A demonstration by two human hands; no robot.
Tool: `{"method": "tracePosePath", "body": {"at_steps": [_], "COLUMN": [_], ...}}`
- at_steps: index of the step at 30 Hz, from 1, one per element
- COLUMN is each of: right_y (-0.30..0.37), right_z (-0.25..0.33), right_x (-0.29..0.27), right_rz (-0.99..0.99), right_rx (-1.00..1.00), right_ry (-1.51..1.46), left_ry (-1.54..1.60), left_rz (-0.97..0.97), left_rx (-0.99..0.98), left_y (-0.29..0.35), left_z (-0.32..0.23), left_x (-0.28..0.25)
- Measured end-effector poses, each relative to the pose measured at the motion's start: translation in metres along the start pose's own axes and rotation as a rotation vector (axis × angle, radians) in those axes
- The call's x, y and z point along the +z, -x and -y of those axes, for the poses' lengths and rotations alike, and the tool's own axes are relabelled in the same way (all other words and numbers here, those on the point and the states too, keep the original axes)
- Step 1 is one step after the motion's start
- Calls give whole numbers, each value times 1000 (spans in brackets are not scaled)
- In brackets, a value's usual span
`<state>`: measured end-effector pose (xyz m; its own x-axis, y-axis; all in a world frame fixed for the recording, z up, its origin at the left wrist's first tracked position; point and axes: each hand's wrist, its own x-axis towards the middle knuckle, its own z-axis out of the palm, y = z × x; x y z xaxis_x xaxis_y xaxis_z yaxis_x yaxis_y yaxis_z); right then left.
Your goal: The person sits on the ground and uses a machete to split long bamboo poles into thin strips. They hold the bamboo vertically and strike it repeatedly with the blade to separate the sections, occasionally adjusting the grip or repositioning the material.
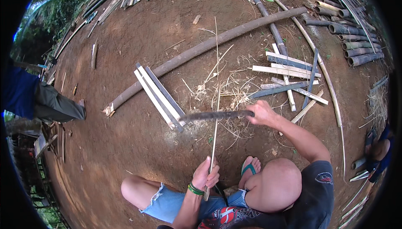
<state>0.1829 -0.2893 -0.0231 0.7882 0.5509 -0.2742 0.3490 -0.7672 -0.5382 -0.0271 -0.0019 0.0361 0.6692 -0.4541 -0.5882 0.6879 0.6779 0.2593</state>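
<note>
Between the knees, bamboo strip (215,124) in clenched left hand (205,176), right hand (261,114) gripping machete (213,115) across it.

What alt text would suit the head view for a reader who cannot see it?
A seated person's left hand holds a thin bamboo strip upright while the right hand holds a long dark blade across it. Bare dirt ground around them carries a long bamboo pole and cut slats.

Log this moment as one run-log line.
left hand: grips thin bamboo strip upright | right hand: holds long knife across strip | seated on dirt ground
</note>
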Motion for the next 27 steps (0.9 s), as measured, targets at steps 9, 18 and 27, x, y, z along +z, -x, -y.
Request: {"method": "tracePosePath", "body": {"at_steps": [9,18,27], "right_y": [-22,-44,-61], "right_z": [19,160,199], "right_x": [-123,-201,-207], "right_rz": [-448,-446,-493], "right_rx": [227,-233,-321], "right_ry": [-176,-1077,-1352], "left_ry": [-611,-756,-803], "left_rz": [-23,101,225], "left_rx": [475,696,598], "left_y": [28,3,-15], "left_z": [-65,-116,-88], "left_x": [54,99,73]}}
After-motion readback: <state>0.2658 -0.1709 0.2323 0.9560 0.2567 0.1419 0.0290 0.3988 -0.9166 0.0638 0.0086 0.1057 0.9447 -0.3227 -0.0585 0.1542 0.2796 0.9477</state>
